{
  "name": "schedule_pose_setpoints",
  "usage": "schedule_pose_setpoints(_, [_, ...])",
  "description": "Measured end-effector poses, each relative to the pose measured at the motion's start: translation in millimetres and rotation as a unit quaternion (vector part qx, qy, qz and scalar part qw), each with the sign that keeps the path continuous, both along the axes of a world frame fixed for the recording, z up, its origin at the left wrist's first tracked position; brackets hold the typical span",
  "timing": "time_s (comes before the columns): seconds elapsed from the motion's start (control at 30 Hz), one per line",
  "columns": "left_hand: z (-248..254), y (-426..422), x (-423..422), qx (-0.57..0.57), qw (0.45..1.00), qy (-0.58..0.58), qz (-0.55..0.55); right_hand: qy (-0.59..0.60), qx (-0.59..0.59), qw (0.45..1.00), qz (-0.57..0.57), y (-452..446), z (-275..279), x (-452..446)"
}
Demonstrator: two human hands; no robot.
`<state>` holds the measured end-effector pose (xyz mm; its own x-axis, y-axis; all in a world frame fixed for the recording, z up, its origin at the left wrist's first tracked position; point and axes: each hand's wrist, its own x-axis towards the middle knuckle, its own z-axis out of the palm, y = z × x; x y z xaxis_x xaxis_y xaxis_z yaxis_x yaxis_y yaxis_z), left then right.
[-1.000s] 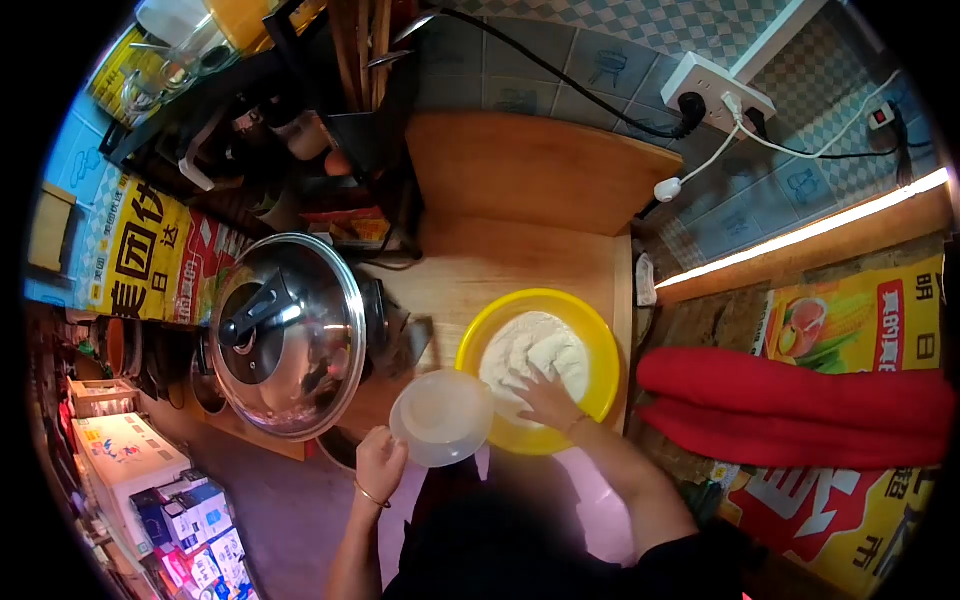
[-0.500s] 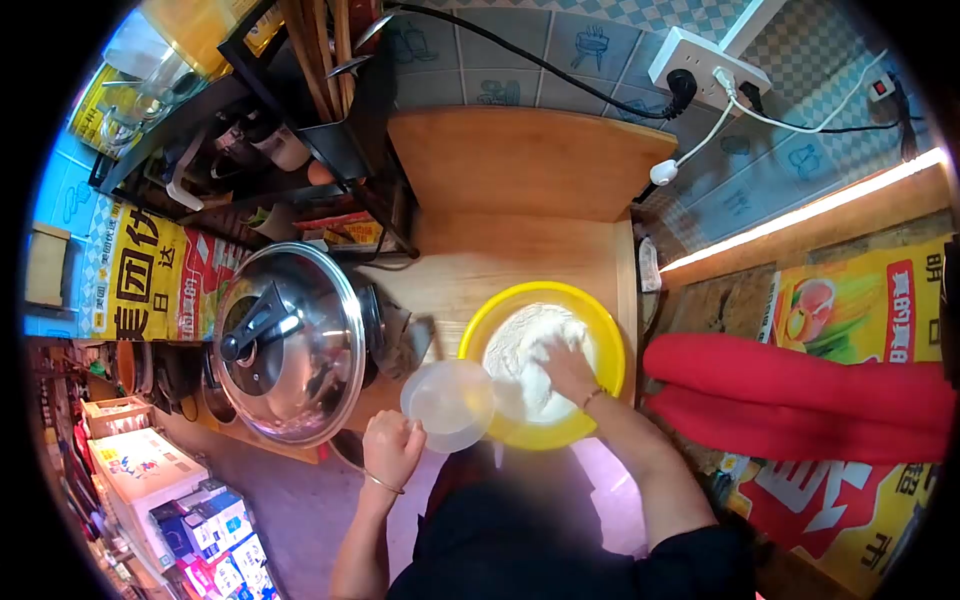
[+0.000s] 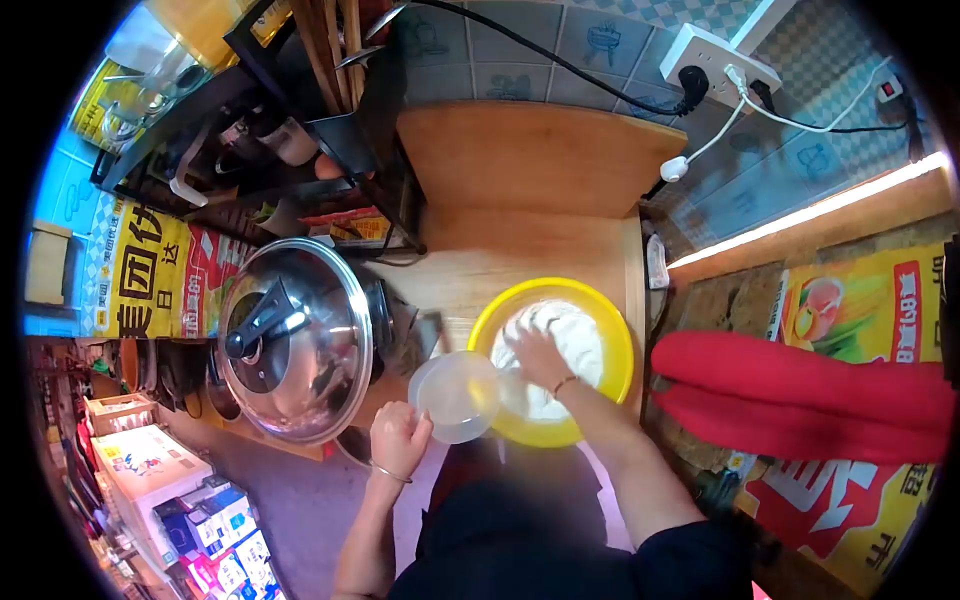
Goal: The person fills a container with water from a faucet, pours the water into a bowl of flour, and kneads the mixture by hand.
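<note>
1. Gripping the translucent bowl (image 3: 462, 400) by its left edge, my left hand (image 3: 398, 440) is holding its fingers curled in tight.
2. The bowl is overlapping the left rim of the yellow basin (image 3: 624, 350) in my view; I cannot tell whether the two are touching.
3. My right hand (image 3: 540, 360) is reaching inside the basin's rim, fingers standing wide apart at the white powder (image 3: 585, 340); how deep they are going, I cannot tell.
4. The basin is sitting on the wooden worktop (image 3: 450, 285), near its right side.
5. Crowding my left is a big domed lid (image 3: 300, 350) with a black handle, rising near my left hand.
6. Behind the basin, a wooden board (image 3: 530, 155) is standing against the tiled wall; beside it a black rack (image 3: 343, 140) is holding long wooden sticks (image 3: 330, 60).
7. Above, a power strip (image 3: 715, 68) is carrying a black plug (image 3: 692, 90).
8. On my right, a red padded roll (image 3: 800, 365) is lying across a printed yellow sheet (image 3: 850, 305), apart from the basin.
</note>
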<state>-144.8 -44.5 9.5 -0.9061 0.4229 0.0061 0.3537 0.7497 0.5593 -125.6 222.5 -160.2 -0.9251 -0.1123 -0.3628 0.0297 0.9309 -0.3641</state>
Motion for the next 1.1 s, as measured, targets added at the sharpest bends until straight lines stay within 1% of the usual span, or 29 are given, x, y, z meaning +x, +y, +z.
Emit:
schedule_pose_setpoints(0.03, [-4,-1,-3,0.017,1.0,-0.001,-0.001,-0.019,0.021,0.998,0.053,-8,17,8])
schedule_pose_setpoints(0.07, [-7,-1,-4,0.02,1.0,-0.001,-0.002,0.134,-0.001,0.987,0.085,-8,-9,33])
schedule_pose_setpoints(0.13, [-10,-1,-5,0.004,0.999,-0.027,0.023,0.057,-0.015,0.969,0.239,16,-19,64])
schedule_pose_setpoints(0.17, [-10,-2,-6,0.003,0.999,-0.026,0.023,0.031,0.015,0.971,0.238,30,-21,63])
schedule_pose_setpoints(0.2, [-11,-3,-6,0.008,1.0,-0.017,0.01,0.005,0.046,0.97,0.237,40,-7,51])
schedule_pose_setpoints(0.23, [-11,-3,-7,0.014,1.0,-0.01,-0.005,0.002,0.054,0.986,0.159,41,24,28])
schedule_pose_setpoints(0.27, [-10,0,-8,0.014,1.0,-0.01,-0.006,0.044,0.101,0.991,0.079,38,-7,19])
schedule_pose_setpoints(0.33, [-4,3,-6,0.015,1.0,0.006,-0.004,0.089,0.04,0.995,-0.002,12,1,6])
schedule_pose_setpoints(0.37, [-3,3,-5,0.014,1.0,0.006,-0.005,-0.005,0.016,1.0,0.008,-2,2,7])
schedule_pose_setpoints(0.4, [-4,2,-7,0.011,1.0,0.013,-0.011,-0.013,0.037,0.998,0.053,-13,-2,17])
schedule_pose_setpoints(0.47, [-6,3,-7,0.01,1.0,0.018,-0.017,0.121,-0.015,0.977,0.175,-3,-14,59])
schedule_pose_setpoints(0.53, [-6,1,-8,0.007,1.0,0.003,-0.01,-0.007,0.039,0.965,0.258,32,-7,63])
schedule_pose_setpoints(0.57, [-6,0,-9,0.006,1.0,0.003,-0.012,-0.026,0.089,0.976,0.199,38,21,49])
schedule_pose_setpoints(0.6, [-6,1,-9,0.009,1.0,-0.001,-0.012,0.016,0.102,0.994,0.036,39,17,21])
schedule_pose_setpoints(0.67, [-7,-1,-4,0.009,1.0,-0.008,-0.009,0.058,0.066,0.995,-0.054,11,-7,12])
schedule_pose_setpoints(0.7, [-6,1,-5,0.01,1.0,0.001,-0.012,0.05,0.039,0.997,-0.041,-2,-1,16])
schedule_pose_setpoints(0.73, [-6,2,-7,0.014,1.0,0.011,-0.016,0.019,0.01,0.998,-0.061,-15,-9,22])
schedule_pose_setpoints(0.77, [-5,2,-9,0.016,1.0,0.013,-0.017,0.023,0.023,0.999,0.037,-12,-12,42])
schedule_pose_setpoints(0.8, [-5,2,-9,0.017,1.0,0.01,-0.02,0.025,0.035,0.99,0.135,-4,7,58])
schedule_pose_setpoints(0.83, [-4,2,-9,0.019,1.0,0.008,-0.022,0.046,-0.026,0.986,0.155,13,-3,72])
schedule_pose_setpoints(0.87, [-4,1,-9,0.018,1.0,0.01,-0.022,0.025,0.046,0.979,0.198,29,-19,74])
schedule_pose_setpoints(0.93, [-4,0,-10,0.021,0.999,-0.031,-0.007,-0.021,0.074,0.995,0.07,42,20,39])
schedule_pose_setpoints(0.97, [-4,1,-10,0.022,0.999,-0.03,-0.006,0.027,0.101,0.995,0.0,38,12,23])
schedule_pose_setpoints(1.0, [-4,1,-10,0.029,0.999,-0.037,0.005,0.042,0.056,0.996,-0.054,29,4,11])
schedule_pose_setpoints(1.07, [-3,-1,-7,0.034,0.998,-0.046,0.015,0.065,0.074,0.993,-0.061,-6,-27,14])
schedule_pose_setpoints(1.1, [-4,-1,-8,0.037,0.998,-0.042,0.013,0.054,0.064,0.996,-0.009,-18,-15,23])
